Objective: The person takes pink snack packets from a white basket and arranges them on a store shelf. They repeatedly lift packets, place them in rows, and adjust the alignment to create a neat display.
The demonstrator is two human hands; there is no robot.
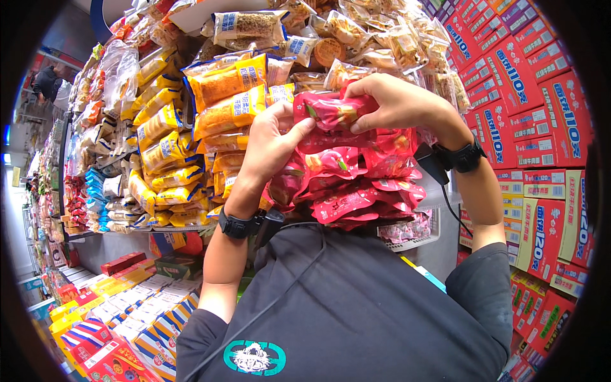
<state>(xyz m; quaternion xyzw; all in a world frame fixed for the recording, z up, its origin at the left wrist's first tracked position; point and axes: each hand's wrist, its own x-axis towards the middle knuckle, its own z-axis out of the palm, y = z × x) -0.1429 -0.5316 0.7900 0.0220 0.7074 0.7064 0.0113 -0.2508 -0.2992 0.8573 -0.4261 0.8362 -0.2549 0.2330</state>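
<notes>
Both my hands hold a dark red snack packet (329,114) above a pile of like packets (346,200). My left hand (277,138) grips its left side, thumb on the front. My right hand (389,102) pinches its right end between thumb and fingers. The packet has a small window showing its contents, and bears writing. Just left of my left hand lie yellow bread packets (229,114) with blue edges. Beyond my hands are clear bags of snacks (401,47). A black band with a small device sits on each wrist.
Red noodle cartons (515,76) are stacked high at the right. A white plastic basket (434,236) holds pink packets below the shelf. Boxes (143,310) stand at the lower left. More bagged goods (157,129) fill the left shelf. A person (46,83) is at the far left.
</notes>
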